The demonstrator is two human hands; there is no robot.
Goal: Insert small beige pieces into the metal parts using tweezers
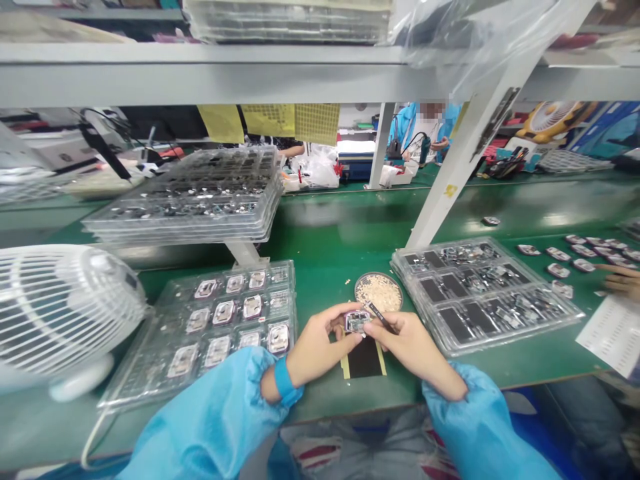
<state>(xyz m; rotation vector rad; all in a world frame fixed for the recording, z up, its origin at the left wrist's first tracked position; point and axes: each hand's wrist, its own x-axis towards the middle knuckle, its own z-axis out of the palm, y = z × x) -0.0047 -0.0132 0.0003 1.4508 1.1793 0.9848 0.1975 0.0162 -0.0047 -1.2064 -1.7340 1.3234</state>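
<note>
Between thumb and fingers, my left hand (320,339) grips a small rounded-square device housing (356,323) with its open inside facing up. My right hand (411,341) is closed on dark tweezers (379,313), which angle up and left. Its thumb and fingertips meet the right edge of the housing. Below both hands lies a black pad (364,363) with yellow taped edges. Just beyond them stands a round dish (379,291) full of tiny pale pieces. The tweezers' tips are too small to make out.
On the left, a clear tray (165,303) carries several housings beside a white fan (70,313). Stacked trays of parts (440,343) lie right. More housings (557,270) sit near another person's hand (623,280). A slanted shelf post (450,180) rises beyond; another person sits opposite.
</note>
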